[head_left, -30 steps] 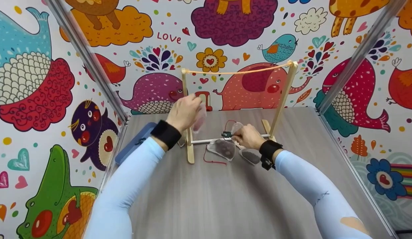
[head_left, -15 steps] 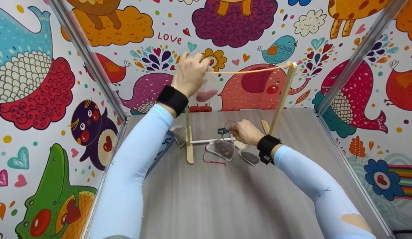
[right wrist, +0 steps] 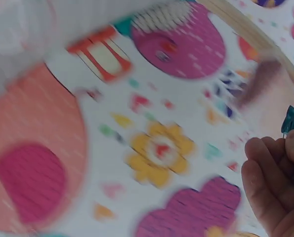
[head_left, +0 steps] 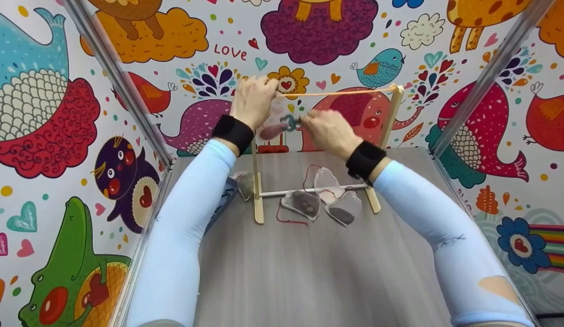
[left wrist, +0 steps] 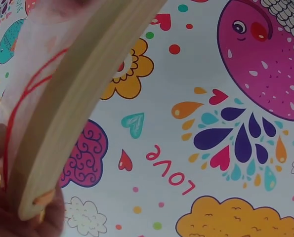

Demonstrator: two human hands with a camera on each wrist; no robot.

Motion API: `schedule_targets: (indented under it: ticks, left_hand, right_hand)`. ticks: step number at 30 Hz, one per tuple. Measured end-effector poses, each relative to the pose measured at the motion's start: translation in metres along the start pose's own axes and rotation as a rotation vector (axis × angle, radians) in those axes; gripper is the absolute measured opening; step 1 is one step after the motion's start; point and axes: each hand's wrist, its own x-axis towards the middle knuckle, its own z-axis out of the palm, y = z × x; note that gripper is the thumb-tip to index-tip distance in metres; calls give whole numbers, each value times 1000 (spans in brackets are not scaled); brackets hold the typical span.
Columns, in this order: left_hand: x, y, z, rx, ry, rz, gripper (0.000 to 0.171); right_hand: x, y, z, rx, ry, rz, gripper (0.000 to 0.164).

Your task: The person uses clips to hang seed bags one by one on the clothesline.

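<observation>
My left hand (head_left: 254, 101) is at the top of the wooden stand's left post (left wrist: 72, 108), pinching the upper part of a translucent drawstring pouch (head_left: 272, 131) with dark pink contents. A red string (left wrist: 25, 91) runs from the pouch past the post in the left wrist view. The orange cord (head_left: 341, 93) stretches from beside this hand to the right post (head_left: 391, 118). Just right of the pouch, my right hand (head_left: 331, 131) pinches a teal clip (right wrist: 292, 121) by its wire handles. Whether the clip touches the pouch is unclear; the right hand is blurred.
On the table around the stand's white crossbar (head_left: 272, 194) lie a dark-filled pouch (head_left: 302, 203), a grey-filled pouch (head_left: 344, 209) and a pale pouch (head_left: 327, 184). Another pouch (head_left: 245, 184) lies left of the stand, beside a blue tray (head_left: 226, 200) partly behind the left arm.
My left hand has lifted the pouch from beside the left post up to the cord. The right hand has raised the clip from above the table toward the pouch.
</observation>
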Motion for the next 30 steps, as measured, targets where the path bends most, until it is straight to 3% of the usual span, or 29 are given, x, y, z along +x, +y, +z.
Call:
schedule_targets:
  ticks: [4,8,13,21,26,30]
  left_hand:
    - [2,2,0,40,-18,-46,15]
    - [0,2,1,16,-60,-76,12]
    - [-3,2,1,22,-75,-42,11]
    - [-5,3,7,14,-19,63,16]
    - [-8,1,7,18,12,78,12]
    - [-11,-2,8,46,27,65,10]
  right_hand:
    - [26,0,-37,-121,1,20,22]
    - [47,6,-52,-204,-54,20,20]
    - [65,8,-55,-227,-122,-6,23]
    - [82,-2,-55,-198,-215,-65,23]
    - [79,3,-54,-146,-209,-75,14]
    - [72,7,-47,-108,-156,-62,25]
